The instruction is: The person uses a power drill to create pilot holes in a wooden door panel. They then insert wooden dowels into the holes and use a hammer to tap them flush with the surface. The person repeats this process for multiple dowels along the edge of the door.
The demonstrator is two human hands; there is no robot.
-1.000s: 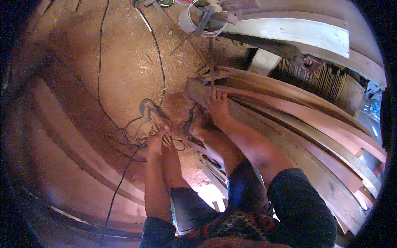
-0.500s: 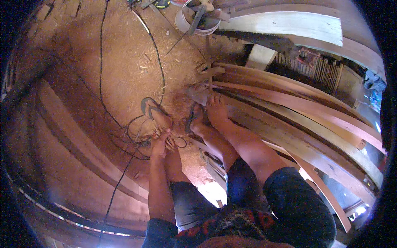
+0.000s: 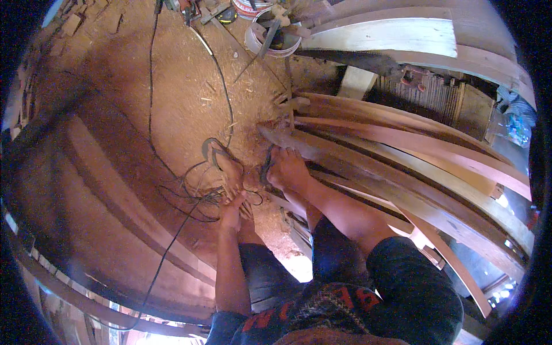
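My left hand [image 3: 231, 206] is closed around a small bunch of thin wooden sticks [image 3: 246, 202], beside my left foot in its flip-flop [image 3: 214, 150]. Lower down and to the right, my right hand [image 3: 290, 167] is bent at the fingers, close over my right foot and its dark sandal [image 3: 266, 164]. What those fingers hold, if anything, is hidden. Just beyond that hand, the greyish tip of a long plank [image 3: 276, 135] points toward the sawdust floor.
Long curved planks [image 3: 397, 144] fan out on the right. A dark cable [image 3: 192, 198] lies coiled by my left foot. Tools stick out of a white bucket [image 3: 247, 43] at the top, near a handsaw [image 3: 368, 59]. A broad curved wooden wall [image 3: 121, 201] rises on the left.
My right hand has drawn back from the plank tip to my right foot. My left hand keeps the sticks near my left foot. The view has shifted slightly.
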